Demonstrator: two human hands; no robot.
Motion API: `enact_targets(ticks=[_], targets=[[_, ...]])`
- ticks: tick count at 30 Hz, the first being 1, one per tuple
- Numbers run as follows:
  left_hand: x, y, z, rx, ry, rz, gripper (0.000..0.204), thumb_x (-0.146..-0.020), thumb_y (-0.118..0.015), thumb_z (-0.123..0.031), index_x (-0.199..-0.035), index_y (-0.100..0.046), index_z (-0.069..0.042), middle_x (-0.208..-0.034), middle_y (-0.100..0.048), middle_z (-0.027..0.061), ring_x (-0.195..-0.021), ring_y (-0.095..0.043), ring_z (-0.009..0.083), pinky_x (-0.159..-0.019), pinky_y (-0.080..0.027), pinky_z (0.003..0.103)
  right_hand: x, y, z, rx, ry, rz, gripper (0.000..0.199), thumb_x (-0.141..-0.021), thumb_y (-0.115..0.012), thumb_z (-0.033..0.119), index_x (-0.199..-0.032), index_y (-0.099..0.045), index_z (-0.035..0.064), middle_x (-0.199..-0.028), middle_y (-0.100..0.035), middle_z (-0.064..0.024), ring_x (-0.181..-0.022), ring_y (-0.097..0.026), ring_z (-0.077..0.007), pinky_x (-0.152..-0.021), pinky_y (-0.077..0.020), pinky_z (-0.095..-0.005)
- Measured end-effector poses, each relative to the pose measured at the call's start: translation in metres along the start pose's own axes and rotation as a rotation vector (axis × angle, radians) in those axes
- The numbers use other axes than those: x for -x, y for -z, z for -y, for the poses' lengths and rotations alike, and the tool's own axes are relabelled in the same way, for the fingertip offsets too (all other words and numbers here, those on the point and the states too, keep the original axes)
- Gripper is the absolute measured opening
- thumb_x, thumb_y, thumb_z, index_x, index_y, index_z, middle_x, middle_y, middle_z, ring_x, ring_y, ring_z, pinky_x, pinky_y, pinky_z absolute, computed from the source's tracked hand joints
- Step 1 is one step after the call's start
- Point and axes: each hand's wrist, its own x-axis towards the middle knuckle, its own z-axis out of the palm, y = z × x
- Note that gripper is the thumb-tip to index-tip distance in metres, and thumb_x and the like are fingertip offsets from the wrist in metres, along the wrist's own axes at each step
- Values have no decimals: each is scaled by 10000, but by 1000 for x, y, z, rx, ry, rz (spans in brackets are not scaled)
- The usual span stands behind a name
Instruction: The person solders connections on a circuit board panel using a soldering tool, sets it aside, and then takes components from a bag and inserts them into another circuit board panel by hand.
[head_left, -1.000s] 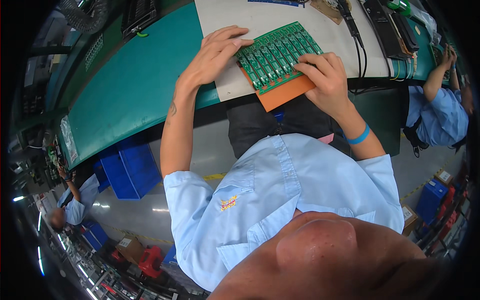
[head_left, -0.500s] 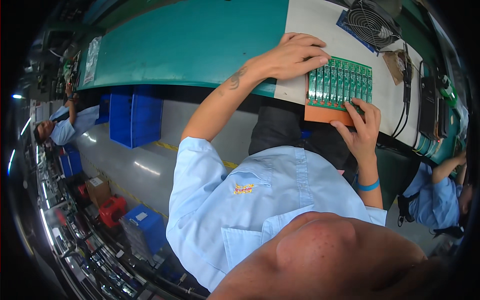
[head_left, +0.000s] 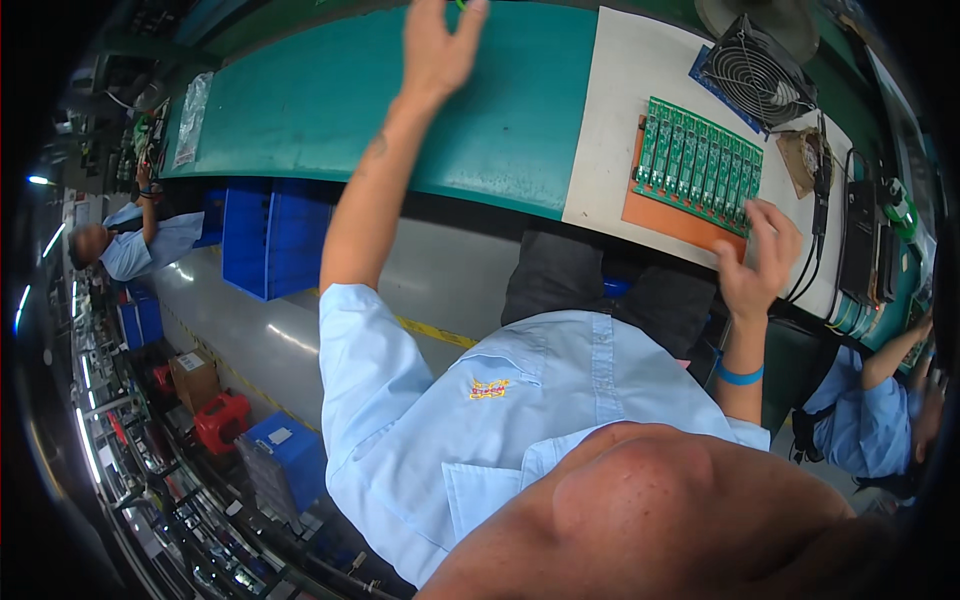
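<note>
A green panel of several narrow circuit boards [head_left: 700,163] lies on an orange-brown base plate [head_left: 665,215], tilted a little on the white sheet. My right hand [head_left: 762,262] is beside the panel's near right corner, thumb and fingers apart, holding nothing. Whether a fingertip touches that corner, I cannot tell. Far off to the left, my left hand [head_left: 440,55] reaches over the back of the green mat. Its fingertips are cut off by the top edge of the picture. A bit of something bright green [head_left: 461,5] shows between thumb and fingers; its kind is hidden.
Behind the panel stands a black fan with a wire guard [head_left: 760,75]. Dark cables [head_left: 820,200] and a black box [head_left: 862,225] are at the right. A clear plastic bag [head_left: 192,120] lies at the mat's left end. Blue bins [head_left: 270,240] stand below; co-workers sit on both sides.
My left hand has left the panel's far left corner and swung left to the back of the mat. The panel sits slightly rotated, and my right hand has eased off it to the right.
</note>
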Motion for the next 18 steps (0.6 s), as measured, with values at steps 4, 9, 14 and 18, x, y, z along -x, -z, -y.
enact_targets(ticks=[4,9,14,18], targets=[[-40,42,62,-518,346,-63,575,-993,-681,-404,-1373,-583,16,-1334,-638,215,-1239,-606,381,-1098,-469,445,13,-8,-28,-134,-89,-164,459,-972,-736,367,-1265,-712,15,-1250,-681,-143,-1127,-609,-309,-1016,-468,-420],[-99,61,193,-656,496,-158,730,-957,-651,-538,-1421,-546,16,-1394,-616,224,-1301,-578,392,-1146,-380,516,20,-7,-27,-109,-108,-120,406,-1021,-653,312,-1270,-692,-6,-1232,-684,-162,-1110,-610,-319,-1004,-481,-422],[-159,80,331,-812,667,-246,886,-920,-620,-672,-1470,-509,15,-1454,-595,232,-1363,-551,404,-1194,-291,587,21,-3,-26,-113,-118,-78,410,-1039,-623,329,-1259,-690,-10,-1209,-693,-163,-1089,-612,-320,-1002,-482,-420],[-167,249,346,-1093,794,-462,1012,-891,-596,-779,-1509,-479,14,-1501,-577,239,-1412,-529,413,-1233,-219,643,24,-18,-33,-314,-54,-122,418,-1055,-593,344,-1258,-687,-9,-1175,-703,-168,-1067,-620,-319,-988,-490,-421]])
